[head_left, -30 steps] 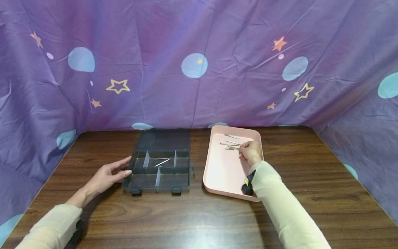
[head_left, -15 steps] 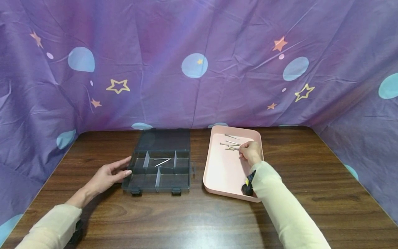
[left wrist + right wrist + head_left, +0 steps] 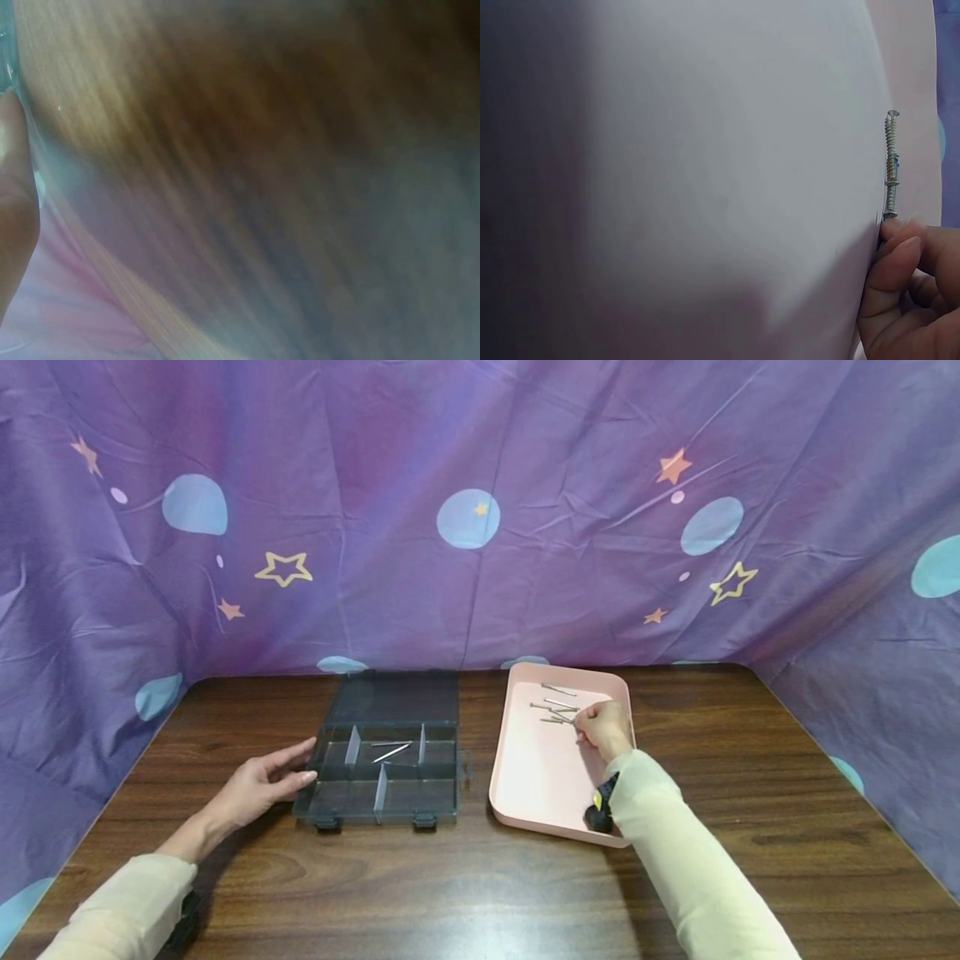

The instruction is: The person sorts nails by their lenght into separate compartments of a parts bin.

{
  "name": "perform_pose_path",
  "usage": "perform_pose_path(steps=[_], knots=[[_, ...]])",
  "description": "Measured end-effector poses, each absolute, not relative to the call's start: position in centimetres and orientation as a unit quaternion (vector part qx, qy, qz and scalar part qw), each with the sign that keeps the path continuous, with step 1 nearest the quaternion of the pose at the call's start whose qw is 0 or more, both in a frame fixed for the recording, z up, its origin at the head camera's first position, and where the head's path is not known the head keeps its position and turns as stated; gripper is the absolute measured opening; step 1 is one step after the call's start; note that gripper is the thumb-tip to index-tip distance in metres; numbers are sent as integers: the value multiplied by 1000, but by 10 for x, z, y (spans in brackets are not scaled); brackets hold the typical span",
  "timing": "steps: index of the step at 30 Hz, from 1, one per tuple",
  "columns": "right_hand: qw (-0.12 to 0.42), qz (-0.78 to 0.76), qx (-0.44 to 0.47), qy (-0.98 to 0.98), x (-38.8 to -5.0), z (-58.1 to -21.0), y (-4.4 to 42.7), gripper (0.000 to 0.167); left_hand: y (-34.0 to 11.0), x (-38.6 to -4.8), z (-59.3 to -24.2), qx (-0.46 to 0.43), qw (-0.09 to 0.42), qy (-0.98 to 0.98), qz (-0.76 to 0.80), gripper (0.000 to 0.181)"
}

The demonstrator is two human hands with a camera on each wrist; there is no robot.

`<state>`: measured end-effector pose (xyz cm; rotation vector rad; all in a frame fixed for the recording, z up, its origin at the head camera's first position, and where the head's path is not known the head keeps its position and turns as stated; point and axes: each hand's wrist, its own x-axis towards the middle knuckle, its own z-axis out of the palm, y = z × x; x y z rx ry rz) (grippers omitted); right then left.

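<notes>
A pink tray holds several thin metal nails or screws toward its back. My right hand is inside the tray, thumb and fingertips pinching one end of a thin nail beside the pile. In the right wrist view, the curled fingers of my right hand are beside threaded screws. My left hand touches the left side of a dark translucent divided box with fingers extended. Two silver nails lie in its back middle compartment. The left wrist view shows part of my left hand at the edge.
The box's lid lies folded back behind its compartments. Both containers stand on a brown wooden table, the tray to the right of the box. A purple patterned cloth hangs behind the table and along its sides.
The thin nail at my right fingertips has tilted, its held end shifting slightly toward the front. My left hand stays in place at the box.
</notes>
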<state>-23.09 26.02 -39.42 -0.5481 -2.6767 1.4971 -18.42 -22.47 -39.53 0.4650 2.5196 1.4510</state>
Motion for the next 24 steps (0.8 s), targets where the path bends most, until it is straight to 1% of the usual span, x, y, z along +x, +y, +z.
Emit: perform_pose_path(steps=[10,18,24], knots=[[12,445,-137,-885,-228,-391,261,18,-225,-184,-395,160,97,852,489,61],[7,450,-119,-885,-228,-393,261,15,-226,-184,-397,155,103,857,480,63],[-2,484,-126,-866,-228,-393,260,15,-226,-183,-397,159,104,855,483,62]])
